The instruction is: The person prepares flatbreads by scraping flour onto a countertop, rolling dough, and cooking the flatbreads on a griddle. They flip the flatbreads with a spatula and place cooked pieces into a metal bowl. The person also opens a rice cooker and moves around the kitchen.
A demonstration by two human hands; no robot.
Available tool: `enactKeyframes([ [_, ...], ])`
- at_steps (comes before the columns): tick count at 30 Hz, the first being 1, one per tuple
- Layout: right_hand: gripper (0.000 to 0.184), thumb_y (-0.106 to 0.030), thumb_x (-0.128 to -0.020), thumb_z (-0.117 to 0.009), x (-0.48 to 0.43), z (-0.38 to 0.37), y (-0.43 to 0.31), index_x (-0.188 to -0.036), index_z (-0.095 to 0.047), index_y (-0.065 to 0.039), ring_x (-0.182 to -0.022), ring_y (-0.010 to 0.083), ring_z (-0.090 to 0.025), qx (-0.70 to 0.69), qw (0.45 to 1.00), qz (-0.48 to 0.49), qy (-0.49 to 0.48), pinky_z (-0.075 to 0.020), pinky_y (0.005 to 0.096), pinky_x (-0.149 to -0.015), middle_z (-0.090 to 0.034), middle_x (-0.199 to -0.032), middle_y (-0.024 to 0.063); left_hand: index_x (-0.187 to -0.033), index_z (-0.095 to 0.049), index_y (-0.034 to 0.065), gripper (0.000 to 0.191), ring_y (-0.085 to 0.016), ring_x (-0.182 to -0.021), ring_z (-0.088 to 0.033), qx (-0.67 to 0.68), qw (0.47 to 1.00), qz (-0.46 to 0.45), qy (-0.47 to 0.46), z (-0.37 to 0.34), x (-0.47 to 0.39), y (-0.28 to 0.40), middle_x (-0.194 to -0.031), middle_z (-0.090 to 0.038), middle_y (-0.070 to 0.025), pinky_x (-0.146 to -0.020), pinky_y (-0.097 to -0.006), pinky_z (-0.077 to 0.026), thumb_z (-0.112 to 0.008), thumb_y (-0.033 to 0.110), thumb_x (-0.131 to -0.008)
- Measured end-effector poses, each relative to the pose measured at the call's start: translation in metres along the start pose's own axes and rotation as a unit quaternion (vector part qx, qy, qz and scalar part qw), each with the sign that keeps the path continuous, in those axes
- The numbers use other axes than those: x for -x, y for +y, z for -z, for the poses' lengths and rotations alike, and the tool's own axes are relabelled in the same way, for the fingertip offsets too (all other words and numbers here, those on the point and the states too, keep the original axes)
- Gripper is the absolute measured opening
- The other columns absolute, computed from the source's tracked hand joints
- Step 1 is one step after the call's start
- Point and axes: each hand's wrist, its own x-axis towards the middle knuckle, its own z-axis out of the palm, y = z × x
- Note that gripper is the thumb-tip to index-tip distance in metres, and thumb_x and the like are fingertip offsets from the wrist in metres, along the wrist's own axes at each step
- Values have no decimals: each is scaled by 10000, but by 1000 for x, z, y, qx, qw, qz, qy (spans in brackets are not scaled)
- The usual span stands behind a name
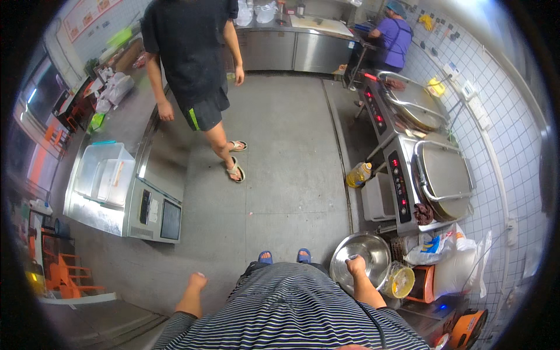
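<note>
My left hand (198,281) is held out at my left side over the grey floor, its fingers curled in, with no object plainly in it. On the other side, my right hand (356,266) is above a wide stainless steel basin (375,249), fingers bent. Something small and pale shows at its fingertips; I cannot make out whether it is an object, nor whether the hand touches the basin. Right beside the basin is a yellow-rimmed bucket (410,280) with plastic wrapping inside.
A person in black (188,57) stands ahead left by a steel counter (162,162) bearing a clear plastic bin (105,173). Two electric griddles (444,168) line the right wall, above an oil bottle (358,175). Another person (396,39) works at the far right. White sacks (455,267) lean nearby.
</note>
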Motion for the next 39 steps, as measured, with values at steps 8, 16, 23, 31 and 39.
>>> enactKeyframes([
  [8,358,-263,-720,-674,-67,27,-39,-949,-667,12,-986,354,-652,89,995,29,22,-506,391,-881,-690,-971,215,-987,-718,57,393,-312,-922,-665,220,964,136,57,-16,62,68,-994,-711,-124,-802,-379,-524,-700,365,-743],
  [16,404,-269,-722,-704,-96,27,-63,-979,-668,41,-1000,372,-648,62,994,88,-3,-508,397,-891,-678,-1000,250,-955,-715,71,344,-304,-875,-679,276,952,97,87,-29,52,109,-947,-711,-149,-793,-382,-532,-723,299,-697],
  [23,397,-296,-759,-653,-103,31,-53,-1020,-662,3,-1055,373,-625,111,992,51,-43,-498,414,-914,-657,-1089,239,-1034,-690,69,447,-298,-955,-664,281,944,135,113,-13,60,106,-1021,-697,-153,-843,-381,-523,-777,316,-672],
  [31,379,-284,-780,-623,-92,16,-18,-1011,-692,8,-1065,357,-627,101,991,10,-83,-497,401,-921,-660,-1099,225,-1056,-688,60,453,-312,-1019,-646,231,961,130,76,-7,61,93,-1080,-686,-151,-885,-385,-510,-767,308,-685],
  [39,333,-269,-788,-580,-104,6,5,-923,-722,1,-1012,342,-658,126,989,24,-74,-522,389,-885,-675,-1048,221,-1059,-688,58,444,-319,-1031,-644,213,967,92,109,27,65,124,-1099,-680,-169,-893,-386,-509,-751,277,-678],
])
